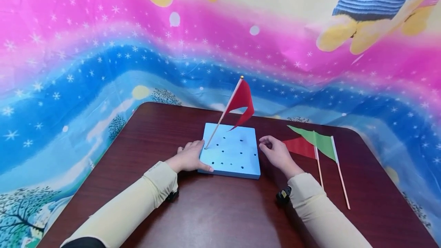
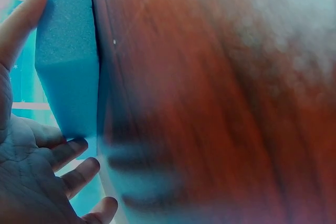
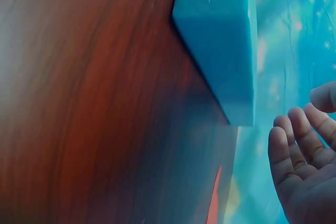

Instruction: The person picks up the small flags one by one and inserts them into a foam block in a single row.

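Observation:
A light-blue foam board (image 1: 232,158) with several small holes lies on the table. A red flag (image 1: 246,97) on a thin stick stands tilted at the board's left side, its top leaning right. My left hand (image 1: 187,157) holds the board's front left corner, the thumb along the front edge and the fingers by the left side; in the left wrist view the foam board (image 2: 67,35) sits between thumb and fingers. To the right of the board, apart from it, my right hand (image 1: 277,154) hovers with loosely bent fingers and holds nothing.
A second red flag (image 1: 299,147) and a green flag (image 1: 324,144) lie on the dark brown wooden table (image 1: 206,209), right of my right hand. A printed cloth (image 1: 193,53) in pink and blue hangs behind the table's far edge.

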Tool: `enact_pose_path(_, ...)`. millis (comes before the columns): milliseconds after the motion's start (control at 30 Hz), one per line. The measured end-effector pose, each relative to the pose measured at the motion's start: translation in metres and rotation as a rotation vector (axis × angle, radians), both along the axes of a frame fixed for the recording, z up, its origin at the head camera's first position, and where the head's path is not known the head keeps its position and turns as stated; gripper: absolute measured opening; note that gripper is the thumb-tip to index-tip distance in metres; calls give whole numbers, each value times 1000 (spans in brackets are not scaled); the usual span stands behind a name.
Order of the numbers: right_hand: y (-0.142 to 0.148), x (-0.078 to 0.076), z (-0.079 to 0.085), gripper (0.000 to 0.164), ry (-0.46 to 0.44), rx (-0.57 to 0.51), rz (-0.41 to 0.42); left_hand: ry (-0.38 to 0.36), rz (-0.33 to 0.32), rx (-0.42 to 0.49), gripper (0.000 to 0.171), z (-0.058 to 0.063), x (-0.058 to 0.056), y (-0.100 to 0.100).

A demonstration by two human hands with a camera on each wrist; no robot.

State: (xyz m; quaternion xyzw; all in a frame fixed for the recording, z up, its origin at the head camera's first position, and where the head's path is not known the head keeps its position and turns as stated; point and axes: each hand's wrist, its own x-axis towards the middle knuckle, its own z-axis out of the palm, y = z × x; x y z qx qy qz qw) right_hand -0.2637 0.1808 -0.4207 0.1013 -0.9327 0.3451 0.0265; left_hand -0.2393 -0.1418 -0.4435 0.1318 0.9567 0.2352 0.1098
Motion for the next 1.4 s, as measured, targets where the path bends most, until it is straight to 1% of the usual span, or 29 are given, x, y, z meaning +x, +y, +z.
enact_pose_path(167,13,1,-1,27,13,10,15,0,1,3,120,0,0,0)
enact_pose_path(333,25,1,-2,28,0,23,8,3,-1,2,120,0,1,0)
enact_pose_path(467,36,3,-2,28,-12,55,-7,0,-3,-1,120,0,1,0)
enact_pose_path(633,48,4,0,27,7,90,-18,-4,-5,-2,120,0,1,1)
enact_pose_path(767,57,5,0,28,-2,120,-25,-4,-5,-1,121,0,0,0)
enact_pose_path(933,68,6,-1,30,-45,137,-55,-4,-5,2,120,0,0,0)
enact_pose_path(1067,81,6,-1,32,-53,175,-74,-12,-1,10,120,2,1,1)
enact_pose_path(1267,101,8,1,30,-35,260,-98,-11,-4,16,120,3,0,0)
enact_pose_path(1400,113,10,-1,29,-70,281,-121,-18,-1,14,120,4,-1,0)
